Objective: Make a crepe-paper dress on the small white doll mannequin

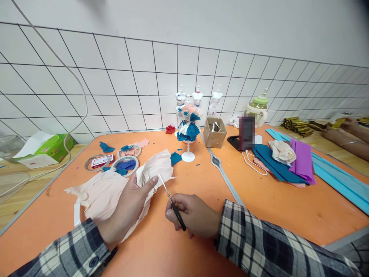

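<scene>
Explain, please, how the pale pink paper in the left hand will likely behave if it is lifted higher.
The paper would probably hang floppy, since it bends in soft folds around the left hand. It looks thin, so it is likely light for its size. It may tear easily, as its edges look ragged.

The pale peach crepe paper [106, 188] is thin, crinkled and ragged-edged, its upper part bunched and lifted, the rest spreading loosely to the left. The scissors [175, 209], black-handled with slim silvery blades, slant up toward the paper's right edge; whether the tip touches it is unclear.
</scene>
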Available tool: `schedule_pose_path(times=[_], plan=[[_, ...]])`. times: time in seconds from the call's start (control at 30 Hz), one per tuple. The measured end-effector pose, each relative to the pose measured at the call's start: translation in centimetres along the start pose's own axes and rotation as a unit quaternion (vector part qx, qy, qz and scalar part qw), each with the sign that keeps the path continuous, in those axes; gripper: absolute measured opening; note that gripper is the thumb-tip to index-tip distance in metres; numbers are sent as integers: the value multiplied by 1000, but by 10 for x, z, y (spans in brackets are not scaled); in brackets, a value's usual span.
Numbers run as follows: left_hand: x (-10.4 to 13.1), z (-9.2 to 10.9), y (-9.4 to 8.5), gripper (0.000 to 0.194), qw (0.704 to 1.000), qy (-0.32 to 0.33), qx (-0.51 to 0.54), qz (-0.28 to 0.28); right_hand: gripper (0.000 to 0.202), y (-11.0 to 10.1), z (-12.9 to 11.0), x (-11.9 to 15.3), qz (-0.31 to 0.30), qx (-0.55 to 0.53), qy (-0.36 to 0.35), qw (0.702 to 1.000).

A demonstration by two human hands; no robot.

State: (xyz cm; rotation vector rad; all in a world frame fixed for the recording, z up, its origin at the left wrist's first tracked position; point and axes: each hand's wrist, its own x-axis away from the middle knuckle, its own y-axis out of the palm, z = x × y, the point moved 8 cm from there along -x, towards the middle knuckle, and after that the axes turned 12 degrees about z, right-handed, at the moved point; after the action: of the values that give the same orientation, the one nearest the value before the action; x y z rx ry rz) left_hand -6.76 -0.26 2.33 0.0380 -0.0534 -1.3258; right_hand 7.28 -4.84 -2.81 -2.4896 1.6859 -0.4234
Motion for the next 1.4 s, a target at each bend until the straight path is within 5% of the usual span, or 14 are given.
schedule_pose_path(times=[0.27,0.83,1.2,1.4], plan=[[-1,-4,6,59,999,2,11,-47,26,-2,-3,-1,1,-15,7,1000],[2,1,9,62,998,-4,52,-42,20,-3,0,-3,18,-33,4,999],[5,3,14,42,994,-33,73,-72,19,-2,0,-2,14,-40,14,999],[4,3,9,53,997,-26,65,-44,20,0,-5,2,3,-63,14,998]])
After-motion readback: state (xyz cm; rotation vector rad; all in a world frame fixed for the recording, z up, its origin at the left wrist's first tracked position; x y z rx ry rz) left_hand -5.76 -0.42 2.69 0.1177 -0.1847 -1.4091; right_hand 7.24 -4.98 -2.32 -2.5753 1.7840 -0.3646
